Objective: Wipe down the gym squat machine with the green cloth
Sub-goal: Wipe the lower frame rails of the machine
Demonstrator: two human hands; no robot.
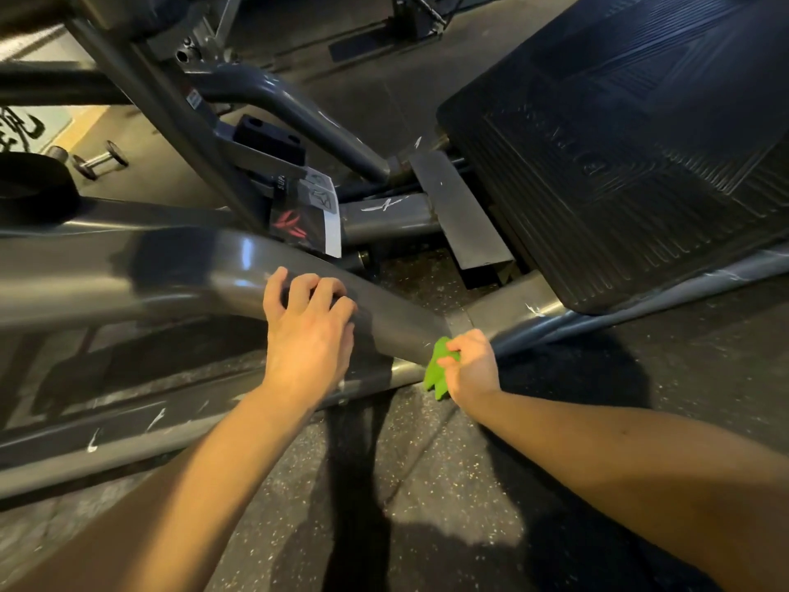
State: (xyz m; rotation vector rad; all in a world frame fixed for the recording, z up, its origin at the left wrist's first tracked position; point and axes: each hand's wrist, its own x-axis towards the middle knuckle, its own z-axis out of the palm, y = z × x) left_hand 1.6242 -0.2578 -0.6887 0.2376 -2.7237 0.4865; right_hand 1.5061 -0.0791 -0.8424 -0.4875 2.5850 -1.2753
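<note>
While left hand holds frame, right grips cloth.

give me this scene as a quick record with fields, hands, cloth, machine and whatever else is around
left hand: rests on the grey frame tube, fingers curled over it
right hand: grips the green cloth
cloth position: bunched against the tube's lower end, by the joint
footplate: black, ribbed, upper right, not touched
dumbbell: on the floor, far left
</note>
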